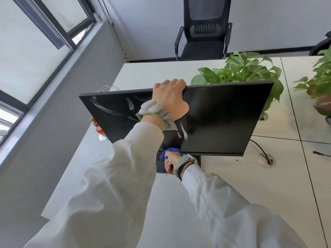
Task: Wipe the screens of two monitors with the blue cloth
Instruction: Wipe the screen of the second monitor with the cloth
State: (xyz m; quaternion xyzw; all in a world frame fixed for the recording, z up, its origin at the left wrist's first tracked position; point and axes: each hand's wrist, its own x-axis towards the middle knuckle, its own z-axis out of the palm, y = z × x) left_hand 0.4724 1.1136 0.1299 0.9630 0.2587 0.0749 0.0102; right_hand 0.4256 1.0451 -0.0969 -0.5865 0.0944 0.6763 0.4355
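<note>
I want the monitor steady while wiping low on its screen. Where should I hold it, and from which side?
Probably the top edge of the monitor, near its middle, from the front, hooked over to the back, as the left hand does. The monitor is thin and rests on one central stand, so a grip above that should counter the blue cloth pressing low.

The monitor (215,119) stands on the counter (143,72); the left hand (169,97) lies over its top edge; the right hand (171,162) holds the cloth (170,151) at the screen's lower edge, above the stand base (159,167); a plant (241,68) sits behind the monitor, a second plant (320,81) further right; a chair (204,43) stands behind the counter; a window (35,51) lies left.
</note>
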